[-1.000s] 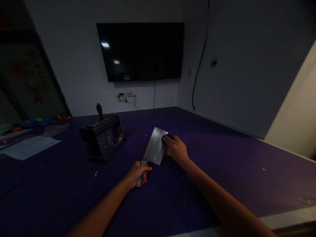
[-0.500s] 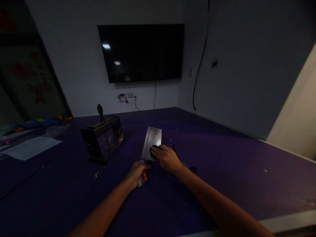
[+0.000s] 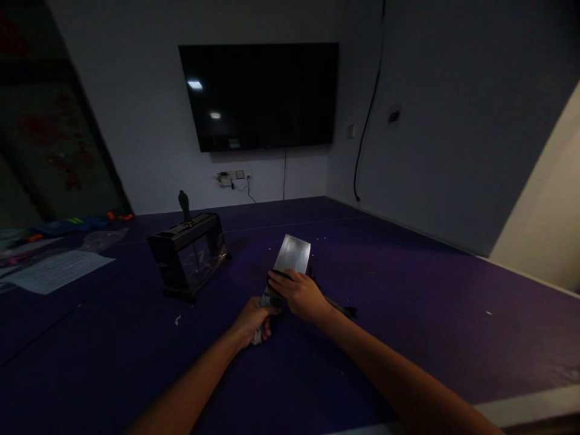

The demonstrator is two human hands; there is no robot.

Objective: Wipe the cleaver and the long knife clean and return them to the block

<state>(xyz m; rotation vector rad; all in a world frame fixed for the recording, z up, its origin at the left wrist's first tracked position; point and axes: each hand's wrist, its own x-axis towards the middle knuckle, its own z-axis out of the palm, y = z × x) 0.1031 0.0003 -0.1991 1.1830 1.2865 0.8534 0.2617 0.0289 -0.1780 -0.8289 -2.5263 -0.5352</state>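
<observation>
My left hand point(image 3: 254, 319) is closed round the handle of a steel cleaver point(image 3: 292, 256), whose broad blade points away from me above the purple table point(image 3: 430, 314). On the blade's near part, close to the handle, lies my right hand point(image 3: 299, 293). Its fingers are curled over a small dark object pressed on the metal. I cannot make out what that object is. A thin dark item point(image 3: 341, 306) lies on the table just right of my right hand.
A dark knife block point(image 3: 188, 254) with one handle sticking up stands left of the cleaver. Papers point(image 3: 54, 270) and coloured items lie at the far left. A black TV point(image 3: 259, 95) hangs on the back wall, and a wall runs along the right.
My right hand has slid from the blade's far end down toward the handle. The cleaver tilted a little; my left hand stayed on the handle.
</observation>
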